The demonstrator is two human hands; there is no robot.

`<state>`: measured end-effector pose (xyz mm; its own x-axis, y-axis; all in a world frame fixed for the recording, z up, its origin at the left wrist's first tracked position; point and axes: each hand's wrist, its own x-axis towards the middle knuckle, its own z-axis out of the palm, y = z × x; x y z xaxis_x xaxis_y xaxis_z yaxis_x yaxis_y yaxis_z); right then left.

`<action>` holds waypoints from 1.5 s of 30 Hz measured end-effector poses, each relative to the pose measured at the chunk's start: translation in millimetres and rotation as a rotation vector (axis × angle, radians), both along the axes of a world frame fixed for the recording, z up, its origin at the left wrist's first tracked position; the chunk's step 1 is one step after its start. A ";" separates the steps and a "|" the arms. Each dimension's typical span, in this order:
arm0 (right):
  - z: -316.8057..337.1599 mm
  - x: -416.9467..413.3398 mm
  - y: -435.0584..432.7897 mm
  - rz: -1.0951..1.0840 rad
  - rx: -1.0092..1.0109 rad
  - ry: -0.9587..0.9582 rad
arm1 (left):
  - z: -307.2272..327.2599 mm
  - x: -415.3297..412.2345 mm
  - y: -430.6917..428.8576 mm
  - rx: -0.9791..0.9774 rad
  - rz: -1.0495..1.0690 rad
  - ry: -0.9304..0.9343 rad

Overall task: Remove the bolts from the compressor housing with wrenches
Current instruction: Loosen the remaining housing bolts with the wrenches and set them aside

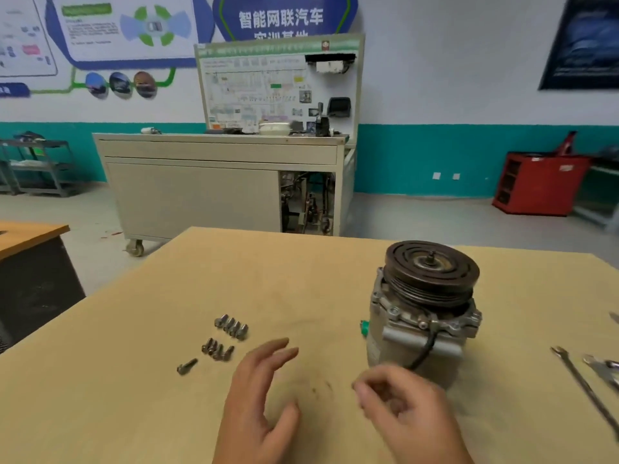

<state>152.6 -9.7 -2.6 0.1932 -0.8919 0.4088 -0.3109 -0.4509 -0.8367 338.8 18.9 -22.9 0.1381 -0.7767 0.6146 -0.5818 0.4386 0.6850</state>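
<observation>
**Progress.** Nine loose bolts lie on the table (134,413), left of centre: a row of four (231,326), a second row of four (217,349) just nearer the front edge, and a single bolt (187,366) a little apart to the left. The compressor (415,333) stands toward the right side with its pulley (432,272) uppermost. Several fastener heads (423,324) remain visible on the flange below the pulley, so removal is judged well advanced but not complete.

**Tools.** A wrench (584,390) lies near the right edge, untouched. A second metal tool (603,368) lies beside it, its type unclear.

**Hands.** The left hand (258,396) hovers over the table between the bolts and the compressor, fingers straight and together, thumb apart, holding nothing. The right hand (405,410) is just in front of the compressor with fingers loosely curled. Blur prevents telling whether they pinch anything.

**Surface and room.** The table is tan wood with faint dark smudges near the front. Beyond it stand a wheeled training bench (201,189) with a diagram panel, a red cabinet (539,185) at right, a metal shelf cart (40,165) at left, and a wall with a teal lower band
</observation>
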 end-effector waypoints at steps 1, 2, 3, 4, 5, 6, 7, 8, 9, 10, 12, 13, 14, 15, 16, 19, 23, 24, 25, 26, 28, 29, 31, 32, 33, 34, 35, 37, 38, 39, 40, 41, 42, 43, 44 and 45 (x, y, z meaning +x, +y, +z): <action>1.2 -24.2 -4.0 -0.113 -0.028 -0.172 | -0.4 1.6 -6.7 -0.012 0.093 0.012; 4.1 -47.6 -10.6 -0.207 -0.039 -0.302 | -1.7 10.8 -14.0 0.005 0.231 0.029; 7.4 -67.3 -18.9 -0.273 -0.059 -0.381 | -4.6 28.2 -20.5 0.081 0.399 0.046; 10.1 -84.2 -27.8 -0.314 -0.078 -0.420 | -9.0 50.5 -24.5 0.228 0.562 0.058; 10.6 -99.8 -38.8 -0.347 -0.096 -0.460 | -12.6 73.5 -26.4 0.402 0.679 0.067; 11.7 -111.7 -48.3 -0.366 -0.111 -0.500 | -15.5 92.8 -26.9 0.536 0.741 0.057; 12.2 -121.7 -57.2 -0.376 -0.123 -0.525 | -20.3 105.4 -26.7 0.612 0.754 0.012; 12.4 -129.0 -67.8 -0.382 -0.136 -0.538 | -26.0 112.4 -27.3 0.653 0.742 -0.062; 13.1 -132.8 -79.5 -0.396 -0.133 -0.549 | -30.2 115.8 -28.8 0.681 0.726 -0.152; 13.6 -133.3 -92.4 -0.411 -0.112 -0.550 | -33.0 116.9 -30.4 0.698 0.718 -0.236; 13.6 -129.8 -116.2 -0.405 -0.031 -0.511 | -32.6 115.1 -32.9 0.672 0.734 -0.314; 11.9 -127.5 -127.9 -0.379 0.025 -0.485 | -31.1 114.3 -33.5 0.647 0.749 -0.318; 8.9 -125.0 -138.4 -0.340 0.090 -0.466 | -30.7 113.0 -32.9 0.629 0.759 -0.314; 5.3 -123.0 -147.1 -0.294 0.152 -0.446 | -30.5 110.4 -32.0 0.620 0.761 -0.310; 3.7 -119.8 -153.2 -0.245 0.208 -0.430 | -30.5 108.7 -31.8 0.610 0.759 -0.309; 1.9 -109.9 -161.9 -0.106 0.359 -0.501 | -31.8 104.9 -31.9 0.660 0.774 -0.304; -1.0 -104.2 -164.3 -0.014 0.469 -0.624 | -16.3 80.9 -28.1 0.394 0.761 -0.103; -0.8 -104.2 -164.0 0.014 0.485 -0.643 | -10.4 62.6 -26.4 0.283 0.681 -0.093; 0.3 -103.7 -162.8 0.048 0.504 -0.670 | -6.3 38.8 -24.0 0.196 0.568 -0.099; 1.7 -102.6 -160.3 0.092 0.519 -0.707 | -3.8 10.4 -21.4 0.142 0.434 -0.100; 3.8 -99.0 -152.3 0.183 0.534 -0.809 | 0.3 -52.7 -20.9 0.149 0.151 -0.047; 4.7 -96.3 -147.1 0.215 0.531 -0.853 | 3.2 -82.7 -21.5 0.183 0.027 -0.005; 5.5 -90.3 -137.7 0.244 0.518 -0.897 | 5.2 -128.8 -27.2 0.281 -0.124 0.115; 6.6 -88.1 -134.0 0.237 0.514 -0.903 | 7.0 -143.6 -30.8 0.318 -0.144 0.178; 8.0 -87.3 -131.2 0.218 0.512 -0.902 | 8.6 -152.5 -35.0 0.334 -0.132 0.231; 9.6 -86.8 -128.5 0.197 0.509 -0.901 | 10.5 -156.5 -38.2 0.345 -0.109 0.263; 10.9 -87.5 -125.6 0.170 0.501 -0.909 | 12.9 -157.2 -40.6 0.354 -0.098 0.277; 9.4 -90.8 -117.1 0.087 0.453 -0.951 | 17.6 -153.8 -46.4 0.366 -0.115 0.294; 7.3 -93.3 -110.5 0.031 0.411 -0.976 | 19.0 -152.3 -50.6 0.371 -0.132 0.296; 4.3 -96.2 -101.7 -0.033 0.366 -0.992 | 19.8 -151.4 -55.0 0.375 -0.153 0.292; -0.1 -99.0 -91.0 -0.097 0.320 -0.996 | 20.4 -150.8 -59.9 0.378 -0.173 0.291; -5.8 -101.2 -79.4 -0.160 0.271 -0.982 | 20.3 -149.6 -64.7 0.376 -0.194 0.298; -12.2 -102.7 -67.5 -0.211 0.218 -0.957 | 20.0 -148.9 -69.9 0.373 -0.209 0.308; -18.1 -103.1 -55.3 -0.241 0.169 -0.933 | 19.7 -148.2 -74.8 0.372 -0.216 0.313; -22.6 -102.8 -44.5 -0.244 0.131 -0.923 | 19.7 -148.2 -78.9 0.371 -0.222 0.317; -25.0 -102.9 -35.3 -0.223 0.103 -0.930 | 19.0 -149.1 -82.4 0.364 -0.231 0.325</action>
